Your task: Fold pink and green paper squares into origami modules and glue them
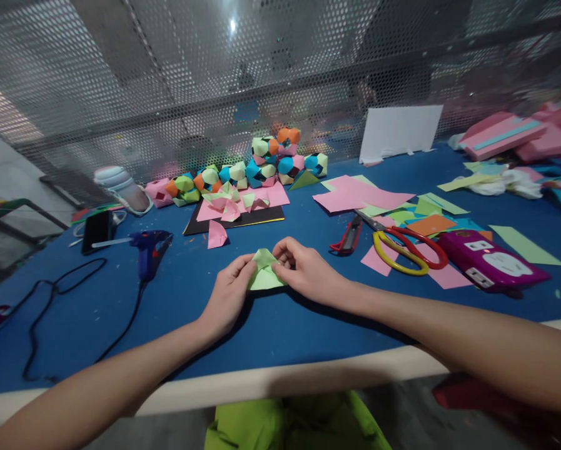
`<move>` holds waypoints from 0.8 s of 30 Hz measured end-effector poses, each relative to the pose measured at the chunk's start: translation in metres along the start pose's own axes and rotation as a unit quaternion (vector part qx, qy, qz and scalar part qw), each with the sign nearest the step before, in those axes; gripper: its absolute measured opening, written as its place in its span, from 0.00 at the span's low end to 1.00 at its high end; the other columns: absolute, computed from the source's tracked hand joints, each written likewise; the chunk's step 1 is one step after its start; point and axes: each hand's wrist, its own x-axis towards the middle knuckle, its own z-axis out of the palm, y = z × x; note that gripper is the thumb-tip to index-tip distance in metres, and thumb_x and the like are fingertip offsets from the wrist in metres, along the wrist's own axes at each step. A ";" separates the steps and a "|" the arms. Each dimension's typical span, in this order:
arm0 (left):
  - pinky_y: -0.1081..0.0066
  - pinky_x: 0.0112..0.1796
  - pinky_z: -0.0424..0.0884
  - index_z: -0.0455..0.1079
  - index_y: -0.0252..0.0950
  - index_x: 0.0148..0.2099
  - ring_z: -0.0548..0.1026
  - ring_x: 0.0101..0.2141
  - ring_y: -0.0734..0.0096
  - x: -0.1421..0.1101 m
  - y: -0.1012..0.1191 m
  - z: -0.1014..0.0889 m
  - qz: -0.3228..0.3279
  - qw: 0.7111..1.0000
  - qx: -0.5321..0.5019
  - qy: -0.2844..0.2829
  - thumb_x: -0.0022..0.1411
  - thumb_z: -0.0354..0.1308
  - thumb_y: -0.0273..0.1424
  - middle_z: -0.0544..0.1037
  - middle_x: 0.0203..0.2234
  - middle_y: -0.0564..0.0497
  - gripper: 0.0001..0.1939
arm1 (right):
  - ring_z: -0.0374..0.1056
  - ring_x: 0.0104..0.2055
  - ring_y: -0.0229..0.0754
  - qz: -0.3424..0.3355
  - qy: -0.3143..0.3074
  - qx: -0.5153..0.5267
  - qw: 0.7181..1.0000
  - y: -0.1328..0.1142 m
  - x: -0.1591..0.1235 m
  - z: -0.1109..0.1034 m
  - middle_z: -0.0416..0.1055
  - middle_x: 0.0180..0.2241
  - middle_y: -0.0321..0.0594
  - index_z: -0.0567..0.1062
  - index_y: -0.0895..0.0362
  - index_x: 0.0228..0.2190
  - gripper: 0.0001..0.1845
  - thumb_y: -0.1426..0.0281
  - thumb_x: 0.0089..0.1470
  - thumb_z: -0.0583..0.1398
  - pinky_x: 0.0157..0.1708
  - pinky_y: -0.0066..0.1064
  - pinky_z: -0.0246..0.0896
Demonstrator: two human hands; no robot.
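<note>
A piece of light green folded paper (264,275) is held between my two hands, just above the blue table near its front edge. My left hand (228,290) pinches its left side with thumb and fingers. On the other side, my right hand (306,269) grips the right edge, thumb in front and fingers curled behind. The paper's top narrows to a blunt tip, and creases show across its middle. Beyond my hands lies a small folded pink paper piece (217,235). More pink and green folded pieces (231,201) rest on a black sheet (200,226).
Several colourful paper balls (261,172) line the back by a mesh panel. At left are a blue glue gun (146,250) with cable, a phone (97,231) and a bottle (122,189). At right lie scissors (402,250), a cutter (348,236), a purple case (491,262) and paper scraps.
</note>
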 end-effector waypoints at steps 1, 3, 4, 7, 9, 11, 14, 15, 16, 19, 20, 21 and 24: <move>0.75 0.32 0.62 0.74 0.35 0.45 0.69 0.31 0.72 -0.001 0.002 0.000 0.008 1.000 0.020 0.003 0.58 0.55 0.39 0.76 0.31 0.52 0.17 | 0.60 0.25 0.33 -0.003 0.006 -0.003 1.000 0.000 0.000 -0.001 0.63 0.24 0.31 0.63 0.56 0.32 0.04 0.73 0.51 0.55 0.26 0.26 0.55; 0.74 0.33 0.63 0.75 0.35 0.44 0.69 0.32 0.71 -0.002 0.005 -0.001 0.010 0.998 0.055 0.008 0.58 0.55 0.38 0.76 0.30 0.52 0.16 | 0.60 0.25 0.33 -0.013 0.015 -0.014 1.000 0.000 0.001 -0.002 0.63 0.24 0.31 0.64 0.57 0.32 0.04 0.74 0.51 0.55 0.26 0.26 0.54; 0.74 0.33 0.63 0.75 0.35 0.44 0.69 0.31 0.71 -0.002 0.006 -0.001 0.006 0.998 0.066 0.008 0.58 0.55 0.38 0.76 0.29 0.53 0.16 | 0.60 0.25 0.33 -0.020 0.018 -0.024 0.999 0.000 0.001 -0.002 0.63 0.24 0.31 0.64 0.57 0.32 0.04 0.74 0.51 0.55 0.26 0.26 0.54; 0.75 0.31 0.62 0.75 0.35 0.43 0.68 0.29 0.72 -0.003 0.008 -0.001 -0.004 0.998 0.066 -0.001 0.59 0.54 0.38 0.74 0.26 0.53 0.15 | 0.61 0.26 0.34 -0.053 0.020 -0.064 0.996 0.002 0.002 -0.004 0.65 0.24 0.33 0.66 0.58 0.32 0.03 0.75 0.52 0.54 0.27 0.26 0.54; 0.75 0.28 0.61 0.75 0.34 0.40 0.66 0.27 0.73 -0.003 0.009 -0.001 0.004 0.998 0.061 -0.007 0.60 0.53 0.40 0.73 0.25 0.53 0.16 | 0.61 0.26 0.35 -0.081 0.021 -0.093 0.992 0.002 0.002 -0.004 0.66 0.26 0.35 0.66 0.58 0.31 0.02 0.75 0.53 0.54 0.27 0.26 0.54; 0.75 0.27 0.60 0.75 0.34 0.37 0.65 0.26 0.73 -0.003 0.009 -0.001 0.012 0.997 0.072 -0.012 0.60 0.51 0.42 0.72 0.24 0.53 0.18 | 0.61 0.27 0.35 -0.110 0.024 -0.117 0.987 0.003 0.002 -0.005 0.67 0.27 0.37 0.67 0.58 0.30 0.03 0.75 0.53 0.53 0.28 0.27 0.54; 0.75 0.26 0.59 0.74 0.34 0.34 0.62 0.24 0.74 -0.003 0.011 -0.001 0.011 0.996 0.087 -0.019 0.61 0.51 0.43 0.69 0.21 0.53 0.19 | 0.62 0.28 0.36 -0.143 0.029 -0.132 0.980 0.003 0.002 -0.006 0.68 0.28 0.38 0.67 0.58 0.30 0.04 0.75 0.54 0.53 0.29 0.27 0.55; 0.75 0.26 0.59 0.74 0.34 0.34 0.62 0.24 0.74 -0.003 0.012 -0.001 0.010 0.996 0.086 -0.021 0.61 0.51 0.43 0.69 0.21 0.54 0.18 | 0.62 0.28 0.36 -0.149 0.030 -0.133 0.979 0.002 0.002 -0.006 0.68 0.28 0.39 0.68 0.59 0.30 0.04 0.75 0.55 0.53 0.29 0.27 0.55; 0.75 0.26 0.59 0.74 0.34 0.36 0.62 0.24 0.74 -0.003 0.012 -0.002 0.010 0.996 0.084 -0.021 0.60 0.51 0.43 0.70 0.21 0.54 0.18 | 0.62 0.28 0.36 -0.152 0.033 -0.131 0.979 0.002 0.002 -0.006 0.69 0.28 0.39 0.68 0.59 0.30 0.05 0.75 0.55 0.53 0.29 0.27 0.56; 0.74 0.29 0.61 0.75 0.34 0.41 0.65 0.27 0.72 -0.003 0.012 -0.002 0.014 0.996 0.090 -0.015 0.60 0.52 0.41 0.74 0.25 0.53 0.18 | 0.63 0.29 0.36 -0.153 0.041 -0.120 0.980 0.002 0.002 -0.006 0.70 0.29 0.40 0.69 0.59 0.31 0.06 0.74 0.57 0.52 0.30 0.27 0.57; 0.74 0.31 0.62 0.75 0.34 0.42 0.67 0.29 0.71 -0.003 0.012 -0.002 0.017 0.995 0.095 -0.012 0.60 0.52 0.41 0.75 0.27 0.52 0.18 | 0.64 0.30 0.36 -0.151 0.043 -0.117 0.981 0.001 0.003 -0.006 0.70 0.29 0.40 0.70 0.59 0.31 0.07 0.73 0.57 0.52 0.30 0.27 0.57; 0.74 0.32 0.63 0.76 0.33 0.43 0.68 0.31 0.70 -0.003 0.012 -0.002 0.020 0.995 0.100 -0.008 0.59 0.53 0.40 0.76 0.29 0.51 0.18 | 0.64 0.30 0.36 -0.149 0.042 -0.116 0.981 0.001 0.003 -0.006 0.71 0.30 0.40 0.70 0.59 0.32 0.07 0.73 0.57 0.52 0.31 0.27 0.57; 0.73 0.33 0.63 0.76 0.33 0.42 0.69 0.32 0.68 -0.004 0.014 -0.002 0.020 0.994 0.109 0.002 0.58 0.54 0.39 0.77 0.31 0.50 0.17 | 0.65 0.32 0.37 -0.142 0.030 -0.114 0.983 -0.001 0.003 -0.008 0.71 0.30 0.41 0.73 0.60 0.32 0.10 0.71 0.58 0.52 0.32 0.28 0.58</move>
